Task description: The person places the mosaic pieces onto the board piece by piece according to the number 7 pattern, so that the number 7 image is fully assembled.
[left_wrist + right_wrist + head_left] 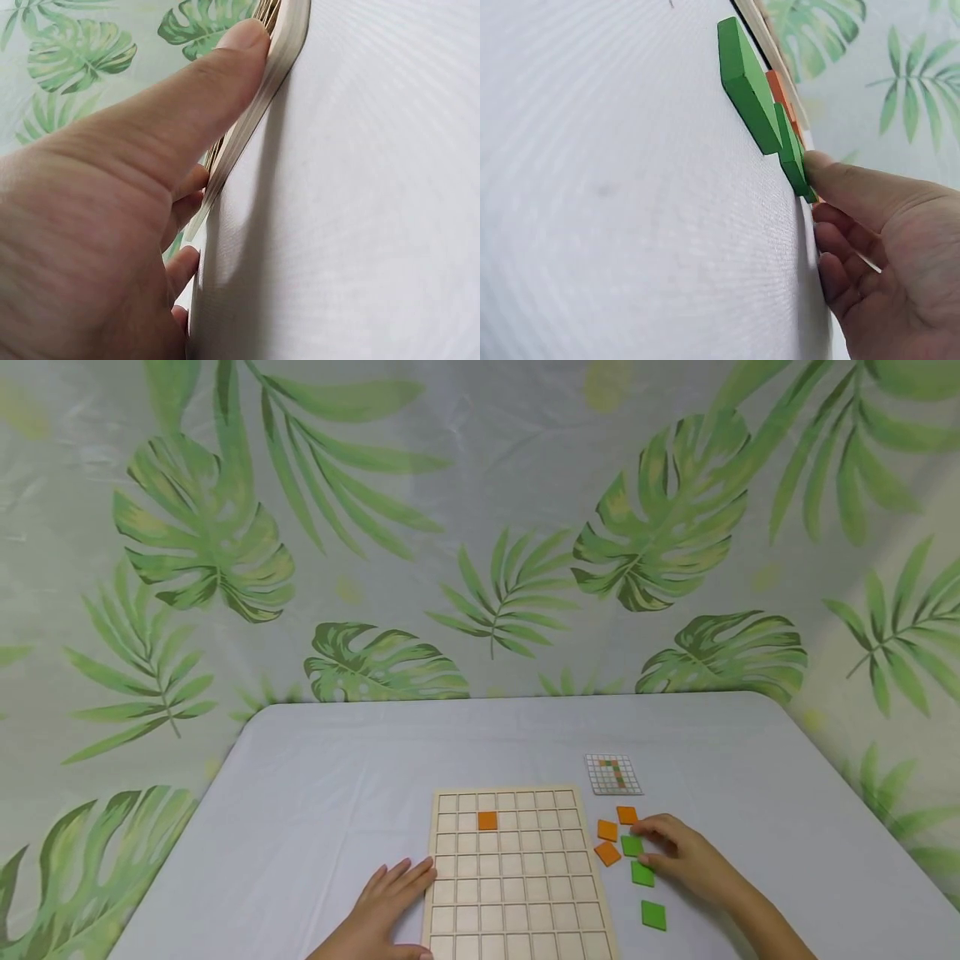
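Observation:
A wooden grid board [489,890] lies on the table, with one orange tile [487,821] in its second row, third column. My left hand [381,906] rests along the board's left side, fingers extended; in the left wrist view its thumb [244,45] lies on the board's edge. To the right of the board, my right hand [686,856] pinches a green tile [630,846] between thumb and fingertips at table level. Another green tile [642,874] lies just below the thumb. In the right wrist view the nearest green tile [746,82] stands apart from the fingers.
Several orange tiles [607,854] lie between the board and my right hand. One more green tile [653,915] lies closer to me. A small pattern card [613,775] with orange and green squares lies beyond them. Behind the white table [337,777] hangs a leaf-print curtain [510,485].

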Available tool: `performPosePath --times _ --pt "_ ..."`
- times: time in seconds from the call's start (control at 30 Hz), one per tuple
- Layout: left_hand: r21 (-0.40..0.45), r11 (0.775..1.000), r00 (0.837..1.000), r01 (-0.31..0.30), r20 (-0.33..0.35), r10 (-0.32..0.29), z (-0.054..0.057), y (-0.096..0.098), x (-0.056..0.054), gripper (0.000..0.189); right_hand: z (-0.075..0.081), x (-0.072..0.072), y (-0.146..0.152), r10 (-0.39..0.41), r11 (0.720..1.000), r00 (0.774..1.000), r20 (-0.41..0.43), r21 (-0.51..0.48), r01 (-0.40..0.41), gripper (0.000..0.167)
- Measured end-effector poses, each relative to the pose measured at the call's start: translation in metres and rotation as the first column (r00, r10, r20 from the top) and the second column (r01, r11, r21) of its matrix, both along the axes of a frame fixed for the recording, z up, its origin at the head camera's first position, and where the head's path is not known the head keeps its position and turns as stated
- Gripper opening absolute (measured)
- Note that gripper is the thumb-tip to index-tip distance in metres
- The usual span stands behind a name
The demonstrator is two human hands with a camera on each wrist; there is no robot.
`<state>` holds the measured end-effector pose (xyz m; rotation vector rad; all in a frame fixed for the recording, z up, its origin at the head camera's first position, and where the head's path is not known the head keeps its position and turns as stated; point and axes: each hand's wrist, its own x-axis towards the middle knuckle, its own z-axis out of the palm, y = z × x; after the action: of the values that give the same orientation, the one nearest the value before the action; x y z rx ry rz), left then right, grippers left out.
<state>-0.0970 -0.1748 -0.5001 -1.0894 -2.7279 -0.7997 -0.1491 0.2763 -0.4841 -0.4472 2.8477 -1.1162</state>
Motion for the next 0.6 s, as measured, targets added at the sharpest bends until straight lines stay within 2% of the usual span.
performPosePath --times 0.2,0.37,0.47,0.6 --pt "-0.001 1.0 1.0 -0.002 -0.015 0.002 0.001 0.0 0.0 0.089 0.0 -0.002 -0.002 0.019 0.997 0.999 -0.049 0.076 -0.015 0.029" --pt "0.009 1.0 1.0 0.002 0.001 -0.002 0.003 0.0 0.001 0.088 0.001 -0.002 -0.005 0.019 0.993 0.997 -0.072 0.114 -0.011 0.028" --pt "0.009 1.0 1.0 0.005 -0.01 -0.005 0.002 0.0 0.001 0.088 0.004 -0.003 -0.007 0.021 0.993 0.995 -0.101 0.116 -0.009 0.026" --pt "0.004 1.0 0.999 0.005 -0.039 -0.005 0.0 -0.001 0.0 0.089 0.016 -0.006 -0.013 0.044 0.996 0.989 -0.145 0.08 -0.032 0.025"
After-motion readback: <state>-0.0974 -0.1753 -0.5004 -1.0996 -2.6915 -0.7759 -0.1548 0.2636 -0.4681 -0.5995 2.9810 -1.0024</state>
